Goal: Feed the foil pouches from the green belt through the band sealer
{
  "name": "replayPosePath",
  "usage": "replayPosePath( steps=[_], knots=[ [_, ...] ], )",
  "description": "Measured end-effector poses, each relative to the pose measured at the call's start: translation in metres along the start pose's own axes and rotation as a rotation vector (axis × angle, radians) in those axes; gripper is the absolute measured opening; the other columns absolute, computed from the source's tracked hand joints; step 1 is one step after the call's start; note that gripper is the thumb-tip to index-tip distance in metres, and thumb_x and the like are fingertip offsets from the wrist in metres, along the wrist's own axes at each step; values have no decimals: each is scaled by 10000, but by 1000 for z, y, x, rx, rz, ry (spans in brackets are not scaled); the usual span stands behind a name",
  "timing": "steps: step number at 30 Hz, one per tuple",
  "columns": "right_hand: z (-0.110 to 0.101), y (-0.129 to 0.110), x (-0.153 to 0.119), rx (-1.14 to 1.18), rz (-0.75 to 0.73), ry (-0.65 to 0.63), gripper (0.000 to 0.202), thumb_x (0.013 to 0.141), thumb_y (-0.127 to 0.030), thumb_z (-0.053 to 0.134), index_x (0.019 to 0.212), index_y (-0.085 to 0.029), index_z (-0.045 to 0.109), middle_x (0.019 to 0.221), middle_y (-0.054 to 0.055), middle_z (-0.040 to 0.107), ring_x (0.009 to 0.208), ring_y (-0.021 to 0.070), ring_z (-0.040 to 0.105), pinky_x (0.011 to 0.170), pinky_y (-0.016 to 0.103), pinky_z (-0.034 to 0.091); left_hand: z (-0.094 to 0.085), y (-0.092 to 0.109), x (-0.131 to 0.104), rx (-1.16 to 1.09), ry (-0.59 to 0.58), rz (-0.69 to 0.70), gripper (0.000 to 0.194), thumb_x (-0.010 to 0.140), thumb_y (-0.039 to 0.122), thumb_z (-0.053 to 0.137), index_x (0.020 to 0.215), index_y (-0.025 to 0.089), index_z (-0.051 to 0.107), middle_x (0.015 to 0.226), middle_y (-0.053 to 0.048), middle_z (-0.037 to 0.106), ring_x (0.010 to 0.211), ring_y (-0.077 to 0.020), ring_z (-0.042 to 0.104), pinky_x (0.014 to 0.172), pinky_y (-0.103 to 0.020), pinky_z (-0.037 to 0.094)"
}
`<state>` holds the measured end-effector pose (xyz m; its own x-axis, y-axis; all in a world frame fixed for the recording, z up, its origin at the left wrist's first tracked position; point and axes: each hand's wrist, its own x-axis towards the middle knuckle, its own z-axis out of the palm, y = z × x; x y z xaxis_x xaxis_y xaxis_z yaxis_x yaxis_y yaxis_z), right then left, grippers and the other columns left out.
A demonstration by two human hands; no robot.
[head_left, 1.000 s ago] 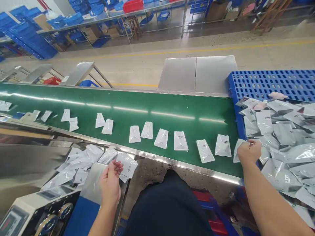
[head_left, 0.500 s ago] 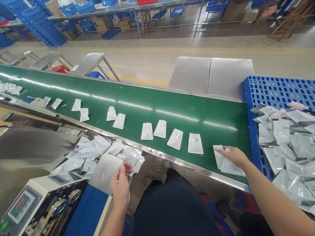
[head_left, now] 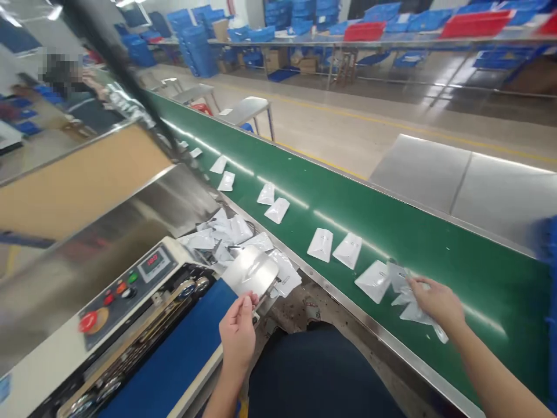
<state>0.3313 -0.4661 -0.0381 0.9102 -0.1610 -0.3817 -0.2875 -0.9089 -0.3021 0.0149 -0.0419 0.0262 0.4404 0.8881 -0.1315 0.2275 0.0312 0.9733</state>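
My right hand reaches over the green conveyor belt, its fingers closed on the edge of a white foil pouch. More pouches lie overlapped beneath that hand, partly hidden by it. Flat on the belt to its left rests another pouch. My left hand is palm up with curled fingers, beside the metal plate at the end of the sealing machine; nothing shows in its fingers. Behind the plate is a heap of pouches.
Several pouches are spaced along the belt toward the far left. A metal side table stands against the belt's far side. At the right edge a blue crate is blurred. Another person is at the far left.
My view has swung left, bringing in more of the machine and another person. My right hand has moved left along the belt and lifted a pouch's edge. My left hand stays beside the plate.
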Motion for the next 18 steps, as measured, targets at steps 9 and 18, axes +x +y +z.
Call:
replayPosePath(
  steps=[9, 18],
  knots=[
    [47, -234, -172, 385, -804, -403, 469, 799, -724, 750, 865, -265, 822, 759, 56, 793, 753, 297, 725, 733, 357, 594, 20, 15, -15, 23, -118, 201, 443, 974, 566, 753, 1182, 196, 879, 1210, -180, 846, 1090, -343, 777, 1051, -466, 599],
    [95, -335, -254, 177, -1118, -871, 471, 774, -667, 833, 1043, -286, 894, 984, 61, 863, 860, 316, 785, 777, 362, 638, -46, 1, -4, -77, 122, 186, 536, 1084, 606, 571, 916, 184, 857, 930, -129, 808, 878, -264, 696, 879, -356, 554]
  ],
)
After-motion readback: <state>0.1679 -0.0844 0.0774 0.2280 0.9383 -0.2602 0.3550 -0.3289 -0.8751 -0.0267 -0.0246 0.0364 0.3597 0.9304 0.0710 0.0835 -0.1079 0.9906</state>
